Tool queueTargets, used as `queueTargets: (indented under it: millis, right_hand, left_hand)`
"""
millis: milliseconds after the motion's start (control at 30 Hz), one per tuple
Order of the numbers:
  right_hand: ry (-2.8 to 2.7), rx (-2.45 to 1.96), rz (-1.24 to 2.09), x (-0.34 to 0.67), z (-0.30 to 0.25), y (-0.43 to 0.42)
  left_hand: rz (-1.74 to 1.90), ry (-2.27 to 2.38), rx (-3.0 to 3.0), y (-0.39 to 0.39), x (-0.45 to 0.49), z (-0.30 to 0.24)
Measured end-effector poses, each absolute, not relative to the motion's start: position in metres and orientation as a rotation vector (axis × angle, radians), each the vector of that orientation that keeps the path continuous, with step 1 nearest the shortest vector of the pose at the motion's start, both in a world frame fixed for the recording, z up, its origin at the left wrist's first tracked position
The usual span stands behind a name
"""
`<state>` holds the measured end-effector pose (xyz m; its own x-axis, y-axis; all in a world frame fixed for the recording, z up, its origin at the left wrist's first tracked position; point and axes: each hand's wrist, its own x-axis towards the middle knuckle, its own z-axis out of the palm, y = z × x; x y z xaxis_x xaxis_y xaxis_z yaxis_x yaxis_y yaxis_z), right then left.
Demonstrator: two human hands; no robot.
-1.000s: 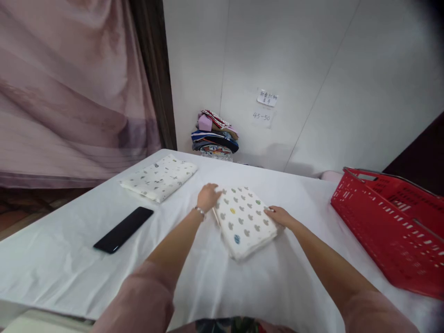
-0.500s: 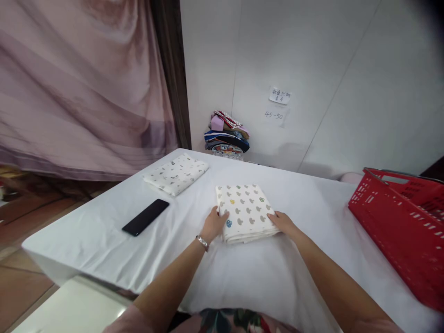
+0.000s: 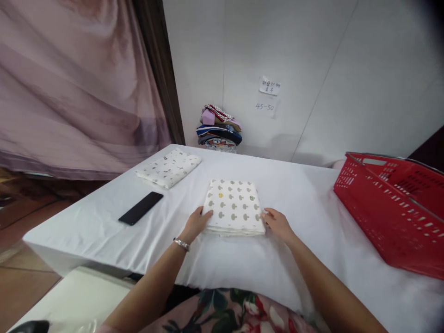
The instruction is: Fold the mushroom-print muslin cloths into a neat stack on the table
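Observation:
A folded white cloth (image 3: 236,208) with grey mushroom prints, plus a yellow and a green one, lies flat on the white-covered table in front of me. My left hand (image 3: 194,225), with a silver bracelet at the wrist, grips the near left edge of the cloth. Its thumb rests on top, and the other fingers are mostly hidden at the side. At the opposite edge, my right hand (image 3: 278,224) has its curled fingertips against the near right corner of the cloth.
Another folded printed cloth (image 3: 169,167) lies at the far left, behind a black phone (image 3: 141,208). A red plastic basket (image 3: 385,212) stands on the right. Behind the table is a stack of folded fabrics (image 3: 220,129), against a wall with paper notes (image 3: 268,86).
The folded cloth has turned slightly, so its near edge runs more level. My right thumb has slid from its top to its edge. The camera view has shifted a little.

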<state>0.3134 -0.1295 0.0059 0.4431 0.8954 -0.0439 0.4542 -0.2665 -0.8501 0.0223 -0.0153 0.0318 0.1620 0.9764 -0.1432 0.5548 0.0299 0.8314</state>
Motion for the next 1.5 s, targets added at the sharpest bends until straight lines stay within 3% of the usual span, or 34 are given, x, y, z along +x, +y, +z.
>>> queueTargets:
  millis: [300, 400, 533, 767, 967, 1500]
  right_hand:
    - [-1.219, -1.881, 0.443, 0.295, -0.007, -0.142]
    - [-1.327, -1.821, 0.227, 0.294, -0.006, -0.148]
    - [-1.528, -1.637, 0.046, 0.284, 0.004, -0.155]
    - [-1.954, -1.506, 0.126, 0.254, 0.02, -0.146]
    - [-2.163, -1.603, 0.028, 0.241, 0.021, -0.126]
    - [-1.922, -1.509, -0.024, 0.234, 0.0, -0.133]
  left_hand:
    - [0.658, 1.494, 1.339, -0.033, 0.01, 0.026]
    - [0.661, 1.615, 1.563, -0.038, 0.007, 0.024]
    - [0.932, 1.556, 2.195, -0.049, 0.004, 0.024]
    - [0.769, 1.018, 2.655, -0.055, 0.009, 0.017]
    - [0.692, 0.969, 2.782, -0.045, 0.012, 0.015]
    - [0.788, 0.964, 2.682, -0.057, 0.017, 0.011]
